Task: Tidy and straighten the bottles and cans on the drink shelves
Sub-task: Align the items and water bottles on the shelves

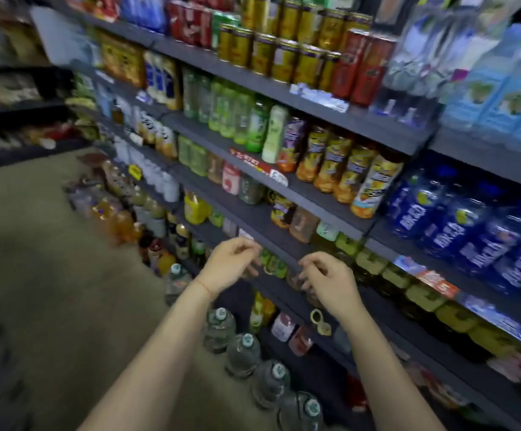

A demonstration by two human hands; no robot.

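Dark grey drink shelves [284, 231] run diagonally across the blurred view, packed with bottles and cans. My left hand [231, 265] hovers in front of a lower shelf edge with fingers loosely curled, holding nothing. My right hand [327, 281] is beside it, fingers bent near small green-labelled bottles [273, 265] and a brownish bottle [295, 279]; whether it touches one is unclear. Orange-labelled juice bottles [346, 169] stand in a row one shelf up. Green bottles [237, 116] line the shelf above those.
Large water jugs [243, 353] stand in a row on the floor below my arms. Blue water bottles [470, 237] fill the right bay. Gold and red cans [284, 57] are on the top shelf. Beige floor [35, 275] stretches left, with another shelf unit [10, 98] beyond.
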